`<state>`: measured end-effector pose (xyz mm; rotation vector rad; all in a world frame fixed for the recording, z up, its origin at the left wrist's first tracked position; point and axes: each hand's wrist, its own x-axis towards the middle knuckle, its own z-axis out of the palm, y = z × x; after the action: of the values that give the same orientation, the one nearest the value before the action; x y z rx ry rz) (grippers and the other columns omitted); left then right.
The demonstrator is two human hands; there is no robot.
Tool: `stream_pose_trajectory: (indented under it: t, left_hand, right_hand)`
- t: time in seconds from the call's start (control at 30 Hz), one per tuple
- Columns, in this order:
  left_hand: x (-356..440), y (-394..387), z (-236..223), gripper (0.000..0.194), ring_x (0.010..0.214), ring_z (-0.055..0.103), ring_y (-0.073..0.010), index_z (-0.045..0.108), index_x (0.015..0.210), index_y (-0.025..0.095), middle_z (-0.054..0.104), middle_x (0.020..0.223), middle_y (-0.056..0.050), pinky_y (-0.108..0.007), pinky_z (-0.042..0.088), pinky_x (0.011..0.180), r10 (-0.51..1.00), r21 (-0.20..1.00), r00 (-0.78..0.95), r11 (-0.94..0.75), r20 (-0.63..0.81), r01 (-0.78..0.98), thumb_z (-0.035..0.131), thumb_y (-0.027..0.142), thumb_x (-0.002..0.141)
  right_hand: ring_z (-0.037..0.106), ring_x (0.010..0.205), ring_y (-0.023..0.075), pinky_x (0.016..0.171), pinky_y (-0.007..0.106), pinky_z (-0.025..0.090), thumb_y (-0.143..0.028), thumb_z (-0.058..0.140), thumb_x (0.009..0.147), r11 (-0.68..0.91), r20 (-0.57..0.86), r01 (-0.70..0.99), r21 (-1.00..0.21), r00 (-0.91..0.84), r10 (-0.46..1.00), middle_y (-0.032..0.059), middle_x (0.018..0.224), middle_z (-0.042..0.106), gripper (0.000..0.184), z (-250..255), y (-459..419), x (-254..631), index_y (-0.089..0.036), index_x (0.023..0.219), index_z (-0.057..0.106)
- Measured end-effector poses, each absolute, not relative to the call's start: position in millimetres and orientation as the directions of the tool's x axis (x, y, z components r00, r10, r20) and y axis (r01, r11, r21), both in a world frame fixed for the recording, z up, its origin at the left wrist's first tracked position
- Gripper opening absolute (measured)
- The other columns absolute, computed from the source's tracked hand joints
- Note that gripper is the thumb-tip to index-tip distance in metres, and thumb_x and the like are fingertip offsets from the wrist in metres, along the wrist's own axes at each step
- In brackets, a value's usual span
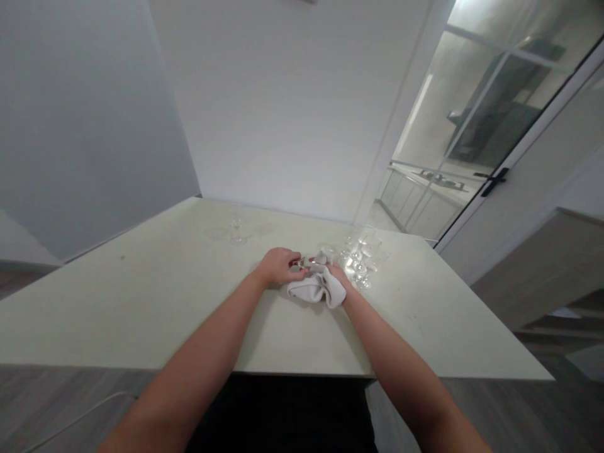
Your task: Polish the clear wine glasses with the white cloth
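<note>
Both my hands meet over the middle of a white table (141,302). My left hand (279,265) is closed around a small clear glass, which barely shows between its fingers. My right hand (338,274) grips a white cloth (315,286) that is bunched up and pressed against the glass; the cloth hides most of its fingers. A group of several clear stemmed glasses (363,255) stands just right of my right hand. One more stemmed glass (237,229) stands alone at the far left of the table.
White walls close off the back and left. A glass-panelled door (491,138) with a black handle (493,180) stands to the right, with kitchen cabinets beyond it. A wooden counter (547,264) is at the far right. The floor is grey wood.
</note>
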<state>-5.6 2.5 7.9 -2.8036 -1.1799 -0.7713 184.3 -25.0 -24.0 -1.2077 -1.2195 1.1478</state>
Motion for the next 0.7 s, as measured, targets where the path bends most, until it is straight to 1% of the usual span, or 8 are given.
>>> stream_pose_trajectory:
  t: [0.07, 0.1, 0.2, 0.23, 0.37, 0.43, 0.53, 0.7]
  left_hand:
    - [-3.4, 3.8, 7.3, 0.042, 0.056, 0.053, -0.0159, 0.058, 0.064, 0.019, 0.060, 0.058, -0.005, -0.026, 0.023, 0.053, 0.732, 0.241, 0.516, -0.653, 0.445, 0.718, 0.049, 0.058, 0.074]
    - [-3.0, 5.7, 6.5, 0.043, 0.055, 0.052, -0.0156, 0.058, 0.064, 0.018, 0.059, 0.058, -0.005, -0.026, 0.023, 0.052, 0.760, 0.278, 0.466, -0.617, 0.453, 0.736, 0.048, 0.059, 0.075]
    - [-5.3, 15.4, 2.2, 0.046, 0.054, 0.049, -0.0139, 0.054, 0.062, 0.018, 0.055, 0.057, -0.003, -0.026, 0.023, 0.052, 0.804, 0.407, 0.342, -0.555, 0.487, 0.726, 0.041, 0.058, 0.081]
    - [-6.6, 19.2, 0.1, 0.046, 0.054, 0.048, -0.0134, 0.052, 0.063, 0.018, 0.053, 0.056, -0.002, -0.026, 0.025, 0.052, 0.811, 0.461, 0.316, -0.551, 0.492, 0.695, 0.039, 0.056, 0.084]
    - [-7.1, 30.7, -8.8, 0.030, 0.058, 0.047, -0.0115, 0.047, 0.083, 0.018, 0.051, 0.063, 0.002, -0.023, 0.034, 0.055, 0.847, 0.727, 0.264, -0.531, 0.461, 0.435, 0.038, 0.047, 0.087]
    - [-2.7, 33.3, -13.0, 0.025, 0.060, 0.048, -0.0103, 0.042, 0.093, 0.019, 0.051, 0.069, 0.003, -0.022, 0.037, 0.057, 0.854, 0.810, 0.282, -0.510, 0.437, 0.290, 0.042, 0.042, 0.086]
    - [6.2, 34.4, -17.8, 0.024, 0.063, 0.050, -0.0099, 0.039, 0.094, 0.019, 0.052, 0.073, 0.003, -0.022, 0.040, 0.059, 0.849, 0.867, 0.352, -0.470, 0.393, 0.164, 0.049, 0.036, 0.081]
    - [14.6, 32.3, -19.6, 0.027, 0.072, 0.053, -0.0123, 0.048, 0.084, 0.017, 0.056, 0.081, -0.002, -0.026, 0.044, 0.066, 0.830, 0.866, 0.412, -0.473, 0.377, 0.160, 0.061, 0.034, 0.069]
  right_hand:
    - [0.065, 0.068, 0.0105, 0.067, 0.019, 0.051, -0.030, 0.050, 0.078, 0.054, 0.055, 0.006, -0.998, 0.066, 0.996, -0.0009, 0.076, 0.070, 0.024, -18.4, -27.7, 185.2, -0.016, 0.086, 0.068]
    - [0.065, 0.070, 0.0109, 0.069, 0.020, 0.052, -0.034, 0.048, 0.081, 0.050, 0.048, -0.027, -0.998, 0.073, 0.996, -0.0005, 0.079, 0.071, 0.029, -16.3, -29.5, 185.1, -0.015, 0.094, 0.067]
    - [0.067, 0.070, 0.0178, 0.069, 0.033, 0.054, -0.050, 0.045, 0.084, -0.028, -0.030, -0.175, -0.984, 0.012, 0.999, 0.0036, 0.079, 0.072, 0.039, -14.3, -35.5, 179.8, -0.020, 0.105, 0.061]
    - [0.067, 0.067, 0.0190, 0.067, 0.034, 0.054, -0.055, 0.045, 0.083, -0.069, -0.064, -0.183, -0.981, -0.033, 0.997, 0.0049, 0.077, 0.071, 0.044, -15.0, -37.7, 176.2, -0.020, 0.105, 0.059]
    - [0.064, 0.059, 0.0192, 0.057, 0.030, 0.050, -0.058, 0.056, 0.076, -0.131, -0.137, 0.042, -0.990, -0.234, 0.962, 0.0053, 0.065, 0.069, 0.044, -20.2, -47.7, 157.5, -0.017, 0.091, 0.062]
    - [0.063, 0.057, 0.0178, 0.055, 0.028, 0.049, -0.055, 0.059, 0.074, -0.071, -0.089, 0.066, -0.995, -0.311, 0.946, 0.0033, 0.062, 0.067, 0.039, -21.9, -52.8, 149.9, -0.017, 0.086, 0.061]
    - [0.061, 0.056, 0.0156, 0.053, 0.026, 0.048, -0.055, 0.058, 0.075, -0.024, -0.046, 0.068, -0.997, -0.350, 0.936, 0.0022, 0.064, 0.068, 0.037, -21.6, -57.5, 146.1, -0.018, 0.083, 0.060]
    - [0.063, 0.058, 0.0165, 0.055, 0.028, 0.050, -0.053, 0.061, 0.073, -0.062, -0.097, 0.091, -0.994, -0.445, 0.890, 0.0031, 0.067, 0.068, 0.036, -19.1, -59.2, 153.8, -0.018, 0.083, 0.062]
